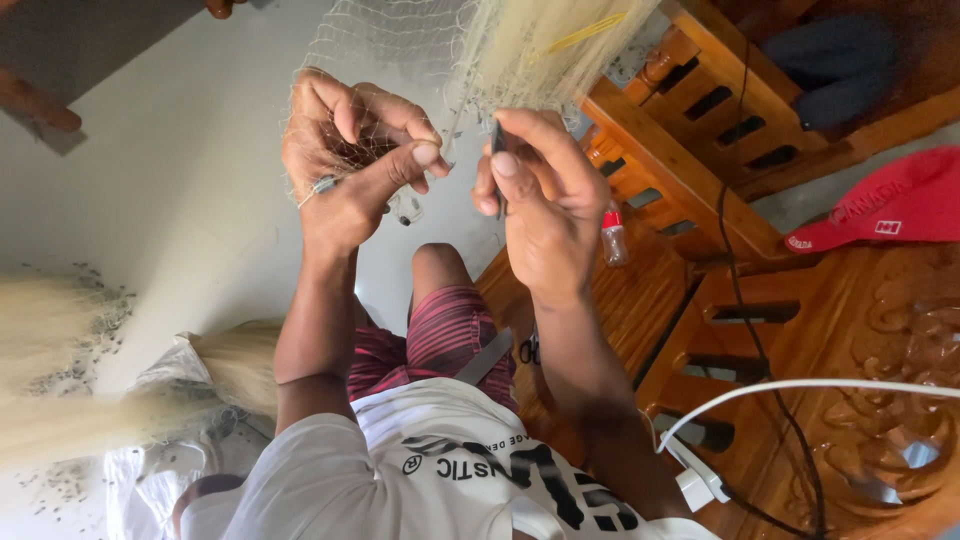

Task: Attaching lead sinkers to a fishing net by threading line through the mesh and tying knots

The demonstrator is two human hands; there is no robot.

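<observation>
From the head camera, a pale smooth floor [190, 190] is filling the left and far part of the scene, running under a heap of pale netting [60, 370] lying at the near left, with dark specks scattered beside it. On the right, carved wooden furniture [720, 260] with slatted rails is crowding the scene; its edge is sitting just beside the person's right forearm, so that side is offering little open room, while the floor to the left is lying far more open.

The left hand [350, 165] is closing around a bunch of fine pale fishing net [400, 40], fingers curled shut on the mesh and thumb pressing against the forefinger. The net is hanging from the far edge of the scene down into both hands, between the floor and the furniture. The right hand [540, 195] is pinching a thin dark tool [497, 145], possibly a netting needle, though it is too slim to tell, between thumb and fingers, just beside the left hand.

A small clear bottle with a red cap [613, 235] is standing on the wood near the right hand. A red cap [885, 205] is resting at the far right, and a white cable [800, 385] and a black cable [750, 300] are crossing the furniture.
</observation>
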